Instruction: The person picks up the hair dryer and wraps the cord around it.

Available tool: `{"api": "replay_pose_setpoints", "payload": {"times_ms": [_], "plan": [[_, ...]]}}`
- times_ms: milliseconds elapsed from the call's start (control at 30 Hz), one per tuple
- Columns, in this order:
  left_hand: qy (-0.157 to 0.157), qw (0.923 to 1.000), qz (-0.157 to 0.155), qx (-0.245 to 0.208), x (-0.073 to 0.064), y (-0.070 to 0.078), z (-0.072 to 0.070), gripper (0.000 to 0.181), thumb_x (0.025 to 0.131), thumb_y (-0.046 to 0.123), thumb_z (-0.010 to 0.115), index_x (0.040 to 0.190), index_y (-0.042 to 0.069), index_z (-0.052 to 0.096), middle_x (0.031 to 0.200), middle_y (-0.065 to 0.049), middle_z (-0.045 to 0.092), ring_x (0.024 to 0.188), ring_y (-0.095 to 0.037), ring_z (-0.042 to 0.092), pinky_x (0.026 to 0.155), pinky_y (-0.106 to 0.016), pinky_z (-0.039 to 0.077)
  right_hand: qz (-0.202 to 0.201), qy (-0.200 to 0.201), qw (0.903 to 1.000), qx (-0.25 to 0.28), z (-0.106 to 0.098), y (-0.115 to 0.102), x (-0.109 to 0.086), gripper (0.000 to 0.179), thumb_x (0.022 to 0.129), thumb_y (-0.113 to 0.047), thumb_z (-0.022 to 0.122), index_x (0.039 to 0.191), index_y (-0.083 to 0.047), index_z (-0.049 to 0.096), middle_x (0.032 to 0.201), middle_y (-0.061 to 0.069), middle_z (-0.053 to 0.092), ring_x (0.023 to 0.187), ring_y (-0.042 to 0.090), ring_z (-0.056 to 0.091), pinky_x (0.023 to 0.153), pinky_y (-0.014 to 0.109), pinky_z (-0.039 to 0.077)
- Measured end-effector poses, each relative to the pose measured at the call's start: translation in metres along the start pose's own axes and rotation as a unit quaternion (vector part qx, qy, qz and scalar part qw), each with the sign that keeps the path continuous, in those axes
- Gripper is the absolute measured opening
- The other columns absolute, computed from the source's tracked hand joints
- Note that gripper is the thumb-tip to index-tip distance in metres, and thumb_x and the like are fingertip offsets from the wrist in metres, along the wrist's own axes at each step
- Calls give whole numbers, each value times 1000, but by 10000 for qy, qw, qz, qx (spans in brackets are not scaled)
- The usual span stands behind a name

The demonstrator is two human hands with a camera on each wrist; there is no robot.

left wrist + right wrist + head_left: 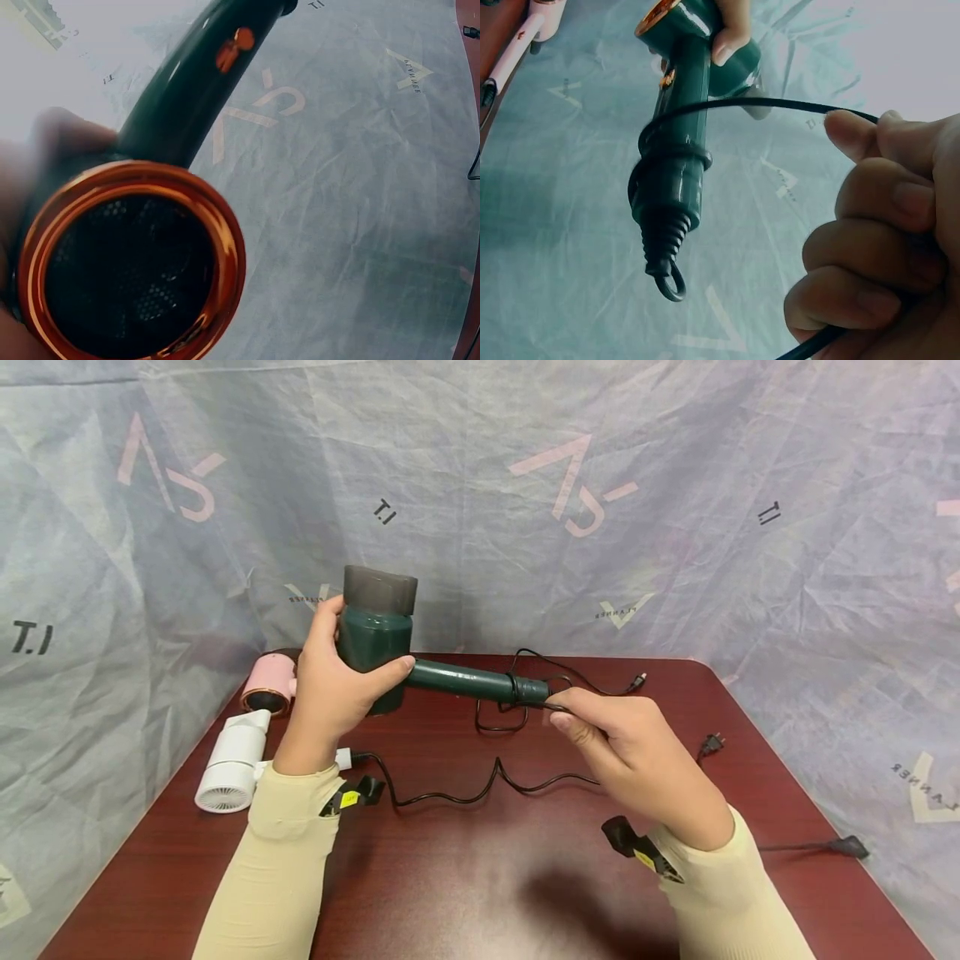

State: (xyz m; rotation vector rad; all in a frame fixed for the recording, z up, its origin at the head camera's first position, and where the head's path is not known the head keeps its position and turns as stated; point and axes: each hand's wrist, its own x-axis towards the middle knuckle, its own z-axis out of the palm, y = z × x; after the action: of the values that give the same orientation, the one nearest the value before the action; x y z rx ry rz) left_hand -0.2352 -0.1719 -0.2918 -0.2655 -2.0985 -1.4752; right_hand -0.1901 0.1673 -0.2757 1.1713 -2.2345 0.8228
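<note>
A dark green hair dryer is held up above the table, its smoky nozzle pointing upward. My left hand grips it round the barrel, with the thumb near the handle joint. In the left wrist view a copper ring frames the dryer's rear grille. The black cord wraps round the lower handle in the right wrist view. Off to the right of the handle end, my right hand pinches that cord between thumb and forefinger, the other fingers curled over a lower stretch of it.
On the dark red table, a pink hair dryer and a white hair dryer lie at the left. A black cord crosses the middle. Plugs lie toward the right. Grey printed cloth hangs behind.
</note>
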Motion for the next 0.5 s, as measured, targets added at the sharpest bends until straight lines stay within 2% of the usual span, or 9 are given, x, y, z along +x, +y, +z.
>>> {"api": "replay_pose_setpoints", "payload": {"times_ms": [100, 333, 433, 500], "plan": [[-229, 9997, 0, 121, 0, 1, -1, 89, 77, 26, 92, 151, 36, 43, 121, 0, 62, 100, -17, 62, 83, -42, 55, 39, 225, 9997, -51, -1, 4, -1, 16, 100, -8, 65, 105, -22, 72, 72, -16, 49, 60, -1, 38, 56, 14, 34], [-563, 9981, -78, 223, -1, 4, -2, 87, 76, 28, 92, 148, 35, 45, 122, 1, 61, 99, -19, 62, 81, -43, 57, -23, 627, 9978, -194, -4, 12, 1, 17, 100, -6, 65, 100, -21, 71, 75, -18, 55, 60, -3, 40, 59, 15, 38], [-710, 9973, -56, 168, -1, 4, -2, 86, 76, 26, 92, 148, 35, 46, 122, 1, 61, 98, -19, 63, 80, -42, 57, 41, 716, 9969, -308, -5, 16, 2, 16, 100, -8, 65, 99, -23, 71, 72, -18, 51, 56, -3, 33, 57, 16, 34], [-826, 9966, -19, 57, -1, 4, -3, 86, 76, 24, 93, 147, 35, 46, 122, 1, 62, 98, -20, 63, 80, -41, 58, 147, 736, 9965, -363, -5, 18, 1, 15, 100, -9, 66, 98, -23, 72, 75, -19, 55, 56, -3, 34, 57, 16, 36]]}}
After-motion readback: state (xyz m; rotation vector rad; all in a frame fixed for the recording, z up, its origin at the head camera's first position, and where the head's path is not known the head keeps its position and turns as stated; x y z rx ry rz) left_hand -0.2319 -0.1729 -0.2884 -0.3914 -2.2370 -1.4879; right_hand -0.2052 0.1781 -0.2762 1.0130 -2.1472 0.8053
